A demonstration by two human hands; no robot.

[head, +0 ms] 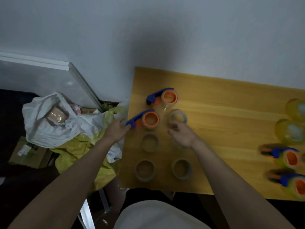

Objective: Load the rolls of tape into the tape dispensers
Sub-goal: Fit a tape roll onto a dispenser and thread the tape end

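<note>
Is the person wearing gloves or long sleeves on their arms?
No. Both the left hand and the right hand are bare, with no gloves, rings or watch visible. The forearms are uncovered too; no sleeves show. A light-coloured garment covers the body below.

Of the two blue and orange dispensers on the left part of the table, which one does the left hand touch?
The nearer dispenser: the left hand touches its blue handle end. The farther dispenser, nearer the wall, stands untouched.

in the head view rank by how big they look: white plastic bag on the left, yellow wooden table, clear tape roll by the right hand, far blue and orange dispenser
1. Yellow wooden table
2. White plastic bag
3. Far blue and orange tape dispenser
4. Clear tape roll

The bag lies lower than the tabletop, so its true size is unsure.
</note>
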